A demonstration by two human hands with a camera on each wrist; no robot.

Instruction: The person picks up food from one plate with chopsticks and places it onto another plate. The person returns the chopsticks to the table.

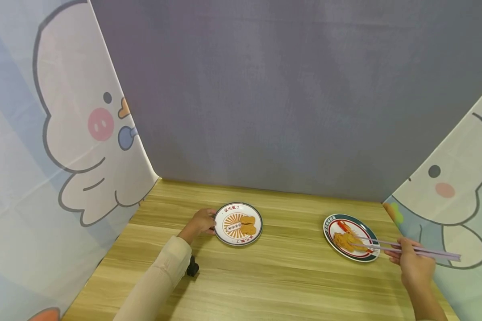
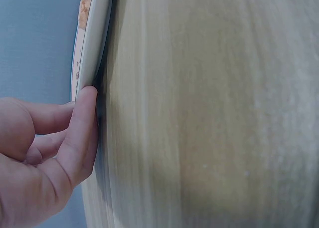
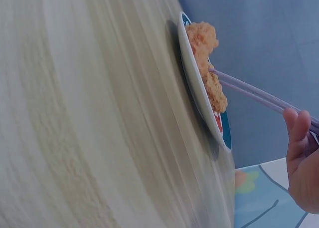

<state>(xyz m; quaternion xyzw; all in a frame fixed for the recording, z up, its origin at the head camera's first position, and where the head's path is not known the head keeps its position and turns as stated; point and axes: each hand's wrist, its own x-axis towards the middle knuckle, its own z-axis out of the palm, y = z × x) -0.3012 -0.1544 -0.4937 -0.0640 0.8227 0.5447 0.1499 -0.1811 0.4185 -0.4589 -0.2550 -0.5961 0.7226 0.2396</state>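
Observation:
My left hand (image 1: 202, 221) holds the left edge of a white plate (image 1: 252, 211) with a sunburst print and red characters. In the left wrist view its fingers (image 2: 82, 113) pinch the plate's rim. Two breaded, fried-looking pieces (image 1: 247, 229) lie on that plate. On the right, my right hand (image 1: 417, 265) grips a pair of light purple chopsticks (image 1: 438, 254). Their tips reach the golden fried pieces (image 1: 341, 240) on a green-rimmed plate (image 1: 370, 236). A red-orange shrimp-like piece (image 1: 344, 226) lies on the same plate. The right wrist view shows the chopstick tips against the crumbed food (image 3: 215, 91).
Both plates stand on a wood-grain table (image 1: 289, 276). A grey cloth wall (image 1: 265, 98) rises behind it, with cartoon-printed curtains (image 1: 76, 147) at both sides. A small black object (image 1: 193, 267) shows beside the left sleeve.

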